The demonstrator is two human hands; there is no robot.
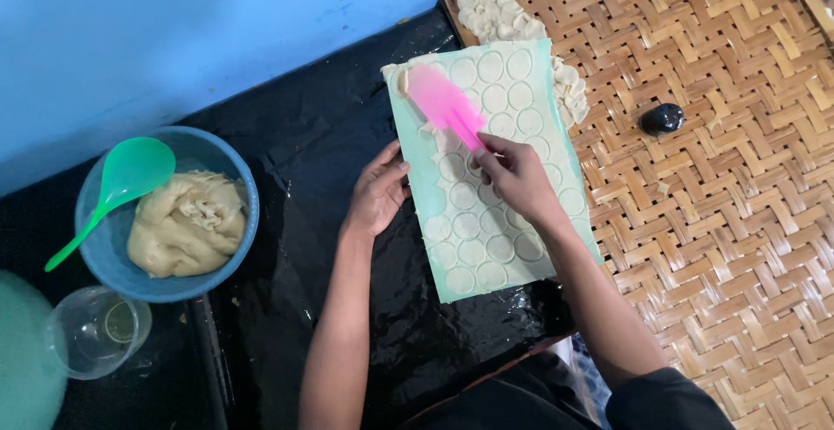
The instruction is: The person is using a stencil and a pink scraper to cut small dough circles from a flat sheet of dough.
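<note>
Fingers (pixel 499 148) of the right hand (pixel 519 178) are pinched together on the handle of a pink spatula (pixel 443 100); its flat blade is laid on the upper left part of a dough sheet (pixel 486 169). Fingers of the left hand (pixel 378 194) are spread flat and are pressed on the sheet's left edge, nothing gripped.

The dough sheet is laid on a pale green mat (pixel 452 287), lengthwise away from the person, across the seam between a black plastic-covered surface (pixel 330 135) and a woven bamboo tray (pixel 712 178). The sheet is scored throughout with rows of round cut-outs, pale cream, thin; a few rounds near the blade look lifted or ragged. The right forearm is laid across the lower right rows, so those are partly hidden.

Dough scraps (pixel 497 13) are heaped at the mat's far end and along its upper right edge on the tray. A small black round object (pixel 662 119) is seen on the tray, well apart from the mat.

To the left on the black surface: a blue bowl (pixel 234 169) with a lump of dough (pixel 187 221), a green ladle (pixel 122 182) leaned in it. A clear glass (pixel 95 333) is placed just beside the bowl. A blue wall (pixel 174 30) is seen behind.
</note>
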